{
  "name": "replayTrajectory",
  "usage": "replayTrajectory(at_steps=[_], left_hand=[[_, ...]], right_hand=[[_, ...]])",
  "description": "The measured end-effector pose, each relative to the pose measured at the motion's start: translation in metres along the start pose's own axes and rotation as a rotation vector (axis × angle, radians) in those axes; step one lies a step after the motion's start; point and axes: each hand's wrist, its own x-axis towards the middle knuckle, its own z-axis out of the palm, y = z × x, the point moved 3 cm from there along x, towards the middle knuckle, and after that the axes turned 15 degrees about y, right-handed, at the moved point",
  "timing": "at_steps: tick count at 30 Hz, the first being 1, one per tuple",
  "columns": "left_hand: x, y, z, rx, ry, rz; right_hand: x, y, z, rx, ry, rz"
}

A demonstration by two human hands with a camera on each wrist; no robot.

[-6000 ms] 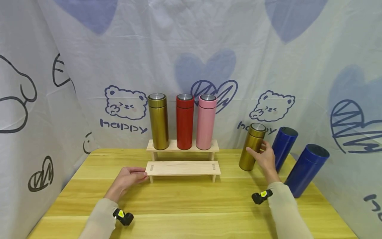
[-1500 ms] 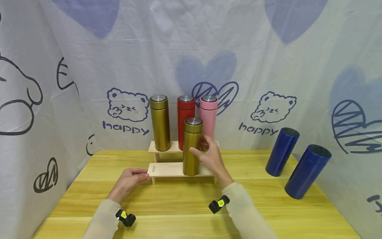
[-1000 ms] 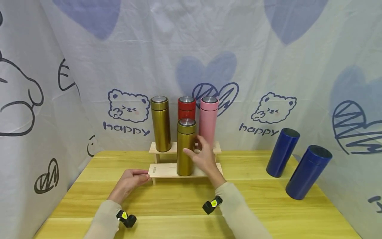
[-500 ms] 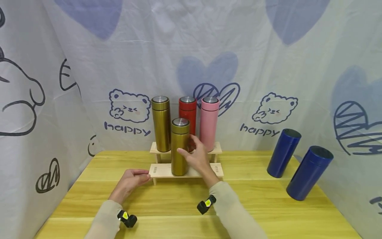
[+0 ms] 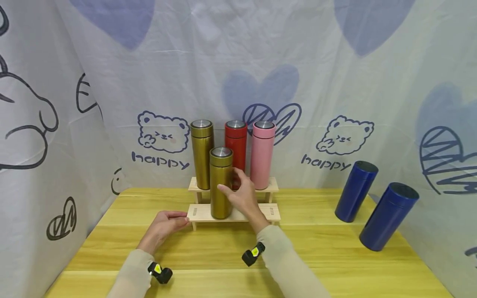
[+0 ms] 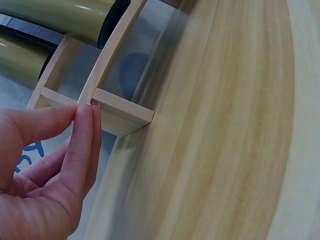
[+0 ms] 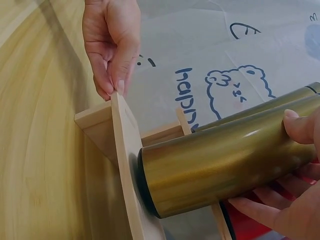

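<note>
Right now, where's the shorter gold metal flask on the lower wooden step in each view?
Head: shorter gold metal flask centre frame, upright on the lower wooden step, gripped by the right hand.
Left wrist: olive-gold cylinder at the top-left corner; which gold flask it is I cannot tell.
Right wrist: lying across mid-frame, base at the step board.
Shared landmark: the left hand touching the step's left end.
</note>
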Motion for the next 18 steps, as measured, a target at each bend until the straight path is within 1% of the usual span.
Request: replayTrajectory(at_steps=[2, 10, 18], left_hand=[[0.0, 0.0, 0.0, -0.004, 0.007, -0.004], [-0.001, 0.0, -0.002, -0.016, -0.031, 0.005], [0.001, -0.001, -0.001, -0.008, -0.002, 0.0]], right_hand=[[0.0, 0.0, 0.002, -0.005, 0.001, -0.002], [-0.001, 0.001, 0.009, 0.029, -0.004, -0.001], [-0.002, 0.001, 0.017, 0.051, -0.011, 0.021]])
